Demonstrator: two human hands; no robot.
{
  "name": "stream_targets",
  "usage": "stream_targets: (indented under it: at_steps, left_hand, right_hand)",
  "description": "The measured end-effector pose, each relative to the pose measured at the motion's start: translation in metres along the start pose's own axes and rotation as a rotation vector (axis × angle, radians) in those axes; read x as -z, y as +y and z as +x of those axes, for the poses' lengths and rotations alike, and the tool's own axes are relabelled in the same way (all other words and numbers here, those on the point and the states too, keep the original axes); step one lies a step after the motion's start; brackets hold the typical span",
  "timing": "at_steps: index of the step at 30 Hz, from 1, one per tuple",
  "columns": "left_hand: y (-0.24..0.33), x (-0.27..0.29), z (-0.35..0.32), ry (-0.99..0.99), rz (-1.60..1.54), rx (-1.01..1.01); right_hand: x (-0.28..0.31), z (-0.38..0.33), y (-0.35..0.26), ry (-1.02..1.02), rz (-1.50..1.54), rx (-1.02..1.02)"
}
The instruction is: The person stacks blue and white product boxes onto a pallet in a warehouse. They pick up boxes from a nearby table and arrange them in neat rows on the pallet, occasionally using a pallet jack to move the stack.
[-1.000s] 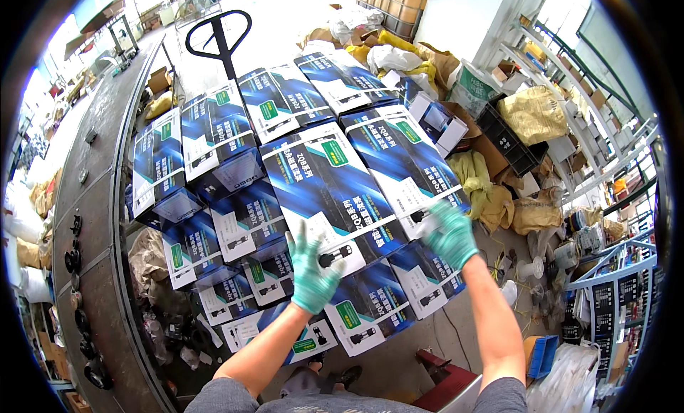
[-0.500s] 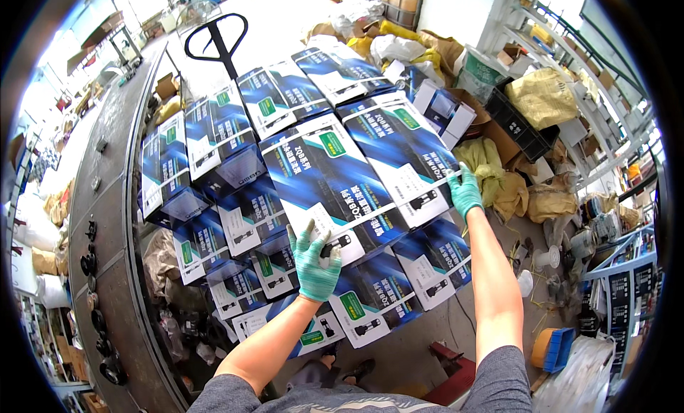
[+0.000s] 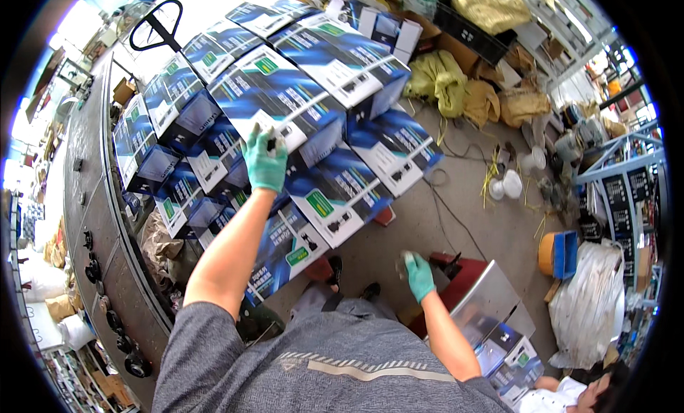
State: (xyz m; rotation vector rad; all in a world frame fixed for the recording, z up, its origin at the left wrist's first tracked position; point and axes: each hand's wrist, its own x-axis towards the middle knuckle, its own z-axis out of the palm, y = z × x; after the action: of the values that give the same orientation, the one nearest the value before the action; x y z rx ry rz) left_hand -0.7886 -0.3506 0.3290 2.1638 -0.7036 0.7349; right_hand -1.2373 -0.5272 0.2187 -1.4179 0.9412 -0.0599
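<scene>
My left hand (image 3: 265,164), in a teal glove, rests with spread fingers on the near end of a blue and white carton (image 3: 285,92). This carton lies on top of a stack of similar printed cartons. A second top carton (image 3: 342,57) lies to its right, and a lower carton (image 3: 335,196) sits just below my left hand. My right hand (image 3: 419,276), gloved alike, is away from the stack, low on the right near a red and metal machine (image 3: 474,292). Its fingers look loosely extended and somewhat blurred, with no object visible in them.
A black pallet-jack handle (image 3: 158,28) rises behind the stack. A long dark bench (image 3: 89,199) runs along the left. Sacks (image 3: 438,82) and a black crate (image 3: 474,32) lie far right. Cables (image 3: 456,221) cross the floor. Another person (image 3: 563,395) and more cartons (image 3: 509,363) are lower right.
My right hand has left the top right carton and dropped toward the machine. My left hand stays at the left carton's near end. The view has turned to the right and downward.
</scene>
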Motion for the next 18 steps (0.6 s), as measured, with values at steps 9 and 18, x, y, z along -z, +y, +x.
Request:
stream_targets:
  at_steps: [9, 18]
  left_hand:
    - [0.015, 0.031, 0.026, -0.669, 0.387, 0.029]
    - [0.002, 0.02, 0.042, -0.915, 0.467, 0.039]
  right_hand:
    - [0.044, -0.207, 0.176, 0.295, 0.096, -0.503]
    - [0.02, -0.258, 0.242, 0.535, -0.415, -0.471]
